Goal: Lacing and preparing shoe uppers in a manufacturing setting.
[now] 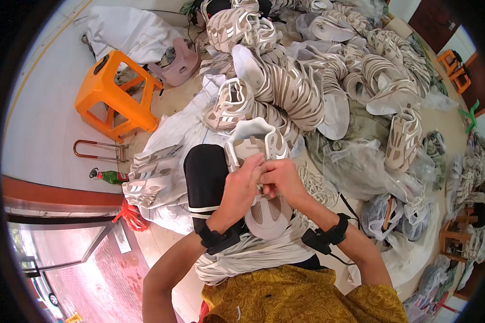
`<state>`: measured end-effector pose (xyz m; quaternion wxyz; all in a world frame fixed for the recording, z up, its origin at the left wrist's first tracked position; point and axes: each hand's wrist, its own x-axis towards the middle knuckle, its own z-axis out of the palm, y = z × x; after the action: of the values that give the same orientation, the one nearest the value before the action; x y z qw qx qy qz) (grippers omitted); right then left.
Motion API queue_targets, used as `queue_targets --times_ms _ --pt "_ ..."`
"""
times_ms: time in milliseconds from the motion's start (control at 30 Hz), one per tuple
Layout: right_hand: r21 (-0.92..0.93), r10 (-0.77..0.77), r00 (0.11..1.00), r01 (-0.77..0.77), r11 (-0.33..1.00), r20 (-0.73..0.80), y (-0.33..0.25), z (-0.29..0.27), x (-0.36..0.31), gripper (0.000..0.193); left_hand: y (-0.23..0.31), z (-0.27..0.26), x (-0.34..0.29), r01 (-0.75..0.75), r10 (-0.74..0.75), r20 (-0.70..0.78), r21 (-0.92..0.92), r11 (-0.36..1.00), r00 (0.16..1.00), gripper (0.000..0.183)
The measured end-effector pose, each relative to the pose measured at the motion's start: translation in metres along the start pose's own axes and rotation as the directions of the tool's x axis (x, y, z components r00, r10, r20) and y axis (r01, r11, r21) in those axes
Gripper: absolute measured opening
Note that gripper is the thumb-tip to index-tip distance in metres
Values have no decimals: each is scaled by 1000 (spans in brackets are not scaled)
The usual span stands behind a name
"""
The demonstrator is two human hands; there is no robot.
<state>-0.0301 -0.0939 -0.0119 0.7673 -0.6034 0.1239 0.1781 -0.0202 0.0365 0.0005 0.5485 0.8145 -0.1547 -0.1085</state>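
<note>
A beige and white sneaker (268,222) lies on my lap, its toe toward me and its collar pointing away. Over its lacing area my left hand (240,187) and my right hand (283,180) meet, fingers bent and pinched together. What the fingertips hold is hidden; the middle of the shoe is covered by the hands. A thick bundle of off-white laces (237,255) lies across my lap below the toe. Left of the shoe is a black padded cover (206,175) over my leg, with a light band around it. Both wrists wear black straps.
Shoe uppers (296,91) are heaped in curved stacks ahead, with single sneakers (230,105) among them. An orange stool (116,97) stands at left, near a green bottle (112,176) and red bag (132,215). More laces (319,185) and clear plastic bags (355,161) lie right.
</note>
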Motion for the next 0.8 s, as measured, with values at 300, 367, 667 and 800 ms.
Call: queue_targets --times_ms 300,367,667,800 --pt "-42 -101 995 101 994 24 7 -9 5 13 8 -3 -18 40 -35 -41 121 992 999 27" --pt "94 24 999 -28 995 46 2 -9 0 15 -4 -12 -37 -280 279 55 357 891 959 30" --pt "141 -96 991 83 987 88 -32 -27 28 9 0 3 -67 -649 405 513 513 562 757 41" --pt "-89 -406 873 443 892 270 -127 -54 43 6 5 1 -62 -669 403 546 485 563 735 42"
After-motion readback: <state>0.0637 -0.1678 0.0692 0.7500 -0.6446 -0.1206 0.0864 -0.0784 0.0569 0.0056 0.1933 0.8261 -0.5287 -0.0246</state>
